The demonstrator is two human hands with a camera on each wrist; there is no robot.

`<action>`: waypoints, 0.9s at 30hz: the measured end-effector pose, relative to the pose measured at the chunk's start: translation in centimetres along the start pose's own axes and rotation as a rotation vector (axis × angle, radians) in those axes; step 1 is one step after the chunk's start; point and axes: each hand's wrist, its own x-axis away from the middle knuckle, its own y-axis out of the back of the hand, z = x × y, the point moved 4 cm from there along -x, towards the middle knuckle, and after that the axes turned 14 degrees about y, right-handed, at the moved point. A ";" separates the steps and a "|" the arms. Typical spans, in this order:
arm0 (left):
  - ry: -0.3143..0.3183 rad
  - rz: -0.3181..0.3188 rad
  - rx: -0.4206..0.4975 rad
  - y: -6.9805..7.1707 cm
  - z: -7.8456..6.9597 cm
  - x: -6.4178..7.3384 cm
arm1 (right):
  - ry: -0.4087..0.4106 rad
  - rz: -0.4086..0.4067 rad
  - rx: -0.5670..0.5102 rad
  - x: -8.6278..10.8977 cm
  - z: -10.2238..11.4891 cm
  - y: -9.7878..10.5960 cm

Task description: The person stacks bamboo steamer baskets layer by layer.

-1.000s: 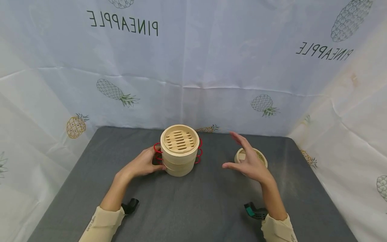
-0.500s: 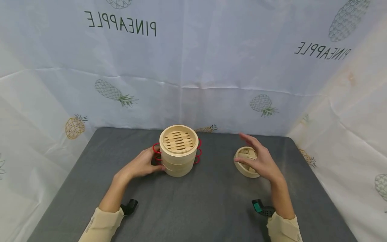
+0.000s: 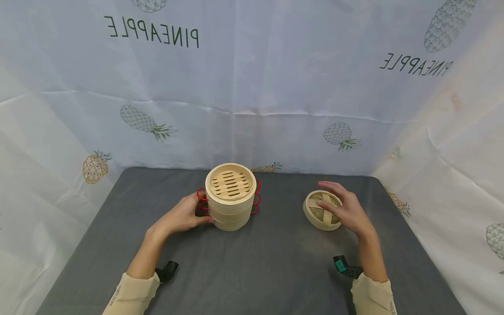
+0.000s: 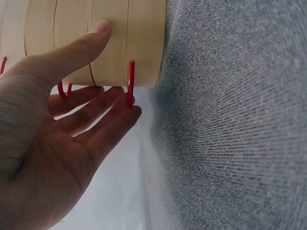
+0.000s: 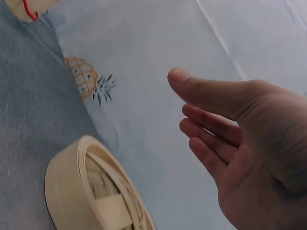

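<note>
A stack of bamboo steamer baskets [image 3: 231, 208] with red side handles stands left of the table's middle, its slatted top tier facing up. At its left side, my left hand [image 3: 179, 216] holds it lower down. In the left wrist view the thumb [image 4: 72, 55] lies along the basket wall and the fingertips reach behind, beside a red handle [image 4: 131, 81]. To the right lies a round bamboo steamer lid [image 3: 313, 214] with crossed strips. My right hand [image 3: 350, 212] hovers over the lid's right side, thumb and fingers spread, holding nothing; the right wrist view shows a gap between them.
A dark grey cloth covers the table [image 3: 271, 262]. Behind it hangs a white curtain [image 3: 275, 87] printed with pineapples. Each wrist wears a black camera mount, the right mount [image 3: 346, 267] with a green patch.
My right hand has moved right and lower, uncovering more of the lid, and its fingers have drawn in somewhat. My left hand stays at the steamer stack.
</note>
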 end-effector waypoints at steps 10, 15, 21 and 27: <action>0.000 -0.001 0.005 0.0 0.3 0.0 | -0.068 -0.002 0.005 0.9 -2.1 -0.1; -0.003 0.000 0.003 0.0 0.3 -0.1 | -0.083 -0.006 0.014 1.4 -3.0 -0.2; -0.005 -0.003 0.006 0.1 0.2 -0.2 | -0.092 -0.004 0.051 1.8 -4.5 -0.6; 0.001 -0.002 0.001 0.0 0.2 -0.2 | -0.065 -0.045 0.034 2.2 -5.7 -0.9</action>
